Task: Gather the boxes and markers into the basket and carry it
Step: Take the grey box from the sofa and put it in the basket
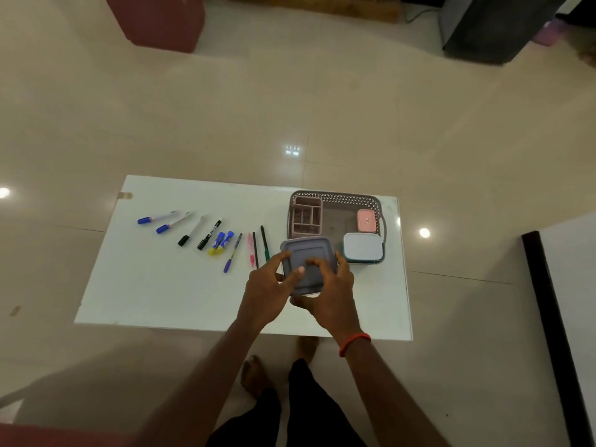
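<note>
The step in hand looks to be the boxes. Both hands grip a grey square plastic box [306, 253], held just above the white table [161, 285] at the near left corner of the grey perforated plastic basket [338, 197]. The left hand [269, 285] curls round the box's left edge with its thumb over the lid. The right hand [333, 296] cups the near right corner from beneath, its fingers bent onto the top.

As I judge it, the next move calls for carrying the box a little forward and right over the rim, then lowering it into the bare middle of the basket. That gap lies between the pink divided plastic organiser [306, 216] on the left and two boxes on the right (a small pink lidded box [366, 221] and a white rounded box with a teal base [362, 248]), and the fit looks tight.

The grey box is shut, its flat lid showing a raised border. The assorted markers and pens [206, 235] lie in a row on the table to the left, not yet gathered.
</note>
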`<action>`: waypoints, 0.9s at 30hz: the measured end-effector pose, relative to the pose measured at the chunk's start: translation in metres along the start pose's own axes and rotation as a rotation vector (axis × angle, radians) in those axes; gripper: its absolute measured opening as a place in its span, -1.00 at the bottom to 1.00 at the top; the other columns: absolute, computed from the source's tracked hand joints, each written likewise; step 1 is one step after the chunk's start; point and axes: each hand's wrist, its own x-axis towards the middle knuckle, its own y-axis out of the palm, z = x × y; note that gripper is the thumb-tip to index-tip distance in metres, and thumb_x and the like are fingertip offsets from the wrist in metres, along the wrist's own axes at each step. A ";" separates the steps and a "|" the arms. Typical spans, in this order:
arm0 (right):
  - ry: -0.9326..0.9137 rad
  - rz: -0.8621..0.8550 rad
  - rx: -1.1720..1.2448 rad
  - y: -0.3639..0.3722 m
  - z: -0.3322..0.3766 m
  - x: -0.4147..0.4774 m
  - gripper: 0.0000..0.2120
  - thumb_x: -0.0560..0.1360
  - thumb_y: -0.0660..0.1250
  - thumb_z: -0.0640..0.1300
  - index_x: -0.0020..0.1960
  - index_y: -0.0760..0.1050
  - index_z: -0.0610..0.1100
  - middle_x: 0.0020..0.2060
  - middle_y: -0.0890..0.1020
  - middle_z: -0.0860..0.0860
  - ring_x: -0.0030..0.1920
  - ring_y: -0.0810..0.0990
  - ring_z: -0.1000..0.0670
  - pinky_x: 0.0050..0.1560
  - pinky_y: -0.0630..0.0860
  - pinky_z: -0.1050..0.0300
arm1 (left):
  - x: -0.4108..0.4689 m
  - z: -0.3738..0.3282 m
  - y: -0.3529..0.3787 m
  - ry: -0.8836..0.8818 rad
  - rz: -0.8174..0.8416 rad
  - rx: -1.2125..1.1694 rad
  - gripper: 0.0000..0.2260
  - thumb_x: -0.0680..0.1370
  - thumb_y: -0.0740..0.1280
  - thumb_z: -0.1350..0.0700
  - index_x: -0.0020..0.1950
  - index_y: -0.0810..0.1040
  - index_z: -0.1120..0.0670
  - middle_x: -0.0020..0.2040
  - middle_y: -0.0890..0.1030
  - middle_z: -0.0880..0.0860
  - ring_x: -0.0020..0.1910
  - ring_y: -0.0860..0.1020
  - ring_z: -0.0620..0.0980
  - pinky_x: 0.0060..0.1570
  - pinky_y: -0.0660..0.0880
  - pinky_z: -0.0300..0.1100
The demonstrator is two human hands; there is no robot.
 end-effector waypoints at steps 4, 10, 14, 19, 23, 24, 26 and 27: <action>-0.007 -0.043 -0.006 -0.011 -0.014 0.021 -0.22 0.22 0.62 0.23 0.35 0.41 0.12 0.53 0.17 -0.12 0.46 0.23 -0.20 0.32 0.46 -0.10 | 0.021 -0.020 0.012 0.025 0.035 0.007 -0.53 0.59 0.36 -0.08 0.48 0.43 0.01 0.26 0.60 0.03 0.02 0.62 -0.05 -0.27 0.52 -0.49; -0.004 -0.117 -0.003 -0.020 -0.045 0.065 -0.27 0.24 0.44 0.42 0.31 0.36 0.17 0.47 0.30 -0.12 0.41 0.34 -0.19 0.24 0.54 -0.20 | 0.057 -0.030 0.038 0.057 0.107 0.038 -0.46 0.56 0.35 -0.20 0.50 0.35 -0.12 0.34 0.56 -0.02 0.18 0.60 -0.02 0.02 0.54 -0.30; 0.016 -0.139 0.028 -0.011 -0.063 0.093 -0.28 0.23 0.44 0.39 0.31 0.42 0.13 0.46 0.32 -0.15 0.42 0.34 -0.21 0.28 0.48 -0.25 | 0.087 -0.024 0.058 0.045 0.122 0.048 -0.45 0.56 0.36 -0.19 0.51 0.30 -0.14 0.30 0.58 -0.02 0.17 0.58 -0.04 -0.07 0.46 -0.46; 0.031 -0.208 0.032 0.010 -0.093 0.138 -0.26 0.23 0.34 0.44 0.29 0.46 0.08 0.47 0.32 -0.16 0.41 0.36 -0.22 0.27 0.46 -0.26 | 0.139 -0.013 0.089 0.030 0.135 -0.075 -0.41 0.58 0.38 -0.01 0.56 0.21 -0.07 0.33 0.39 -0.20 0.18 0.43 -0.27 -0.13 0.41 -0.61; 0.037 -0.235 -0.002 0.031 -0.130 0.176 -0.25 0.27 0.29 0.47 0.33 0.43 0.09 0.50 0.27 -0.15 0.45 0.32 -0.20 0.30 0.39 -0.23 | 0.187 0.008 0.121 0.056 0.141 -0.152 -0.40 0.58 0.40 0.01 0.50 0.15 -0.23 0.30 0.40 -0.29 0.15 0.50 -0.31 -0.08 0.49 -0.52; 0.041 -0.241 0.004 0.036 -0.142 0.185 -0.25 0.28 0.29 0.47 0.34 0.42 0.10 0.50 0.26 -0.14 0.45 0.31 -0.19 0.31 0.39 -0.22 | 0.198 0.015 0.130 0.068 0.147 -0.173 -0.41 0.57 0.41 0.01 0.47 0.15 -0.26 0.31 0.41 -0.31 0.19 0.50 -0.31 -0.04 0.52 -0.47; 0.038 -0.249 0.026 0.049 -0.163 0.205 -0.25 0.29 0.33 0.44 0.37 0.39 0.10 0.51 0.24 -0.13 0.47 0.29 -0.17 0.34 0.37 -0.21 | 0.220 0.029 0.145 0.089 0.148 -0.202 -0.39 0.55 0.43 -0.02 0.50 0.18 -0.22 0.39 0.42 -0.24 0.29 0.47 -0.30 0.10 0.56 -0.35; 0.038 -0.255 0.034 0.054 -0.172 0.214 -0.25 0.29 0.35 0.41 0.38 0.38 0.09 0.51 0.24 -0.12 0.48 0.28 -0.16 0.34 0.37 -0.21 | 0.228 0.033 0.150 0.095 0.153 -0.195 -0.37 0.55 0.43 -0.02 0.53 0.19 -0.16 0.41 0.42 -0.19 0.32 0.47 -0.27 0.13 0.57 -0.31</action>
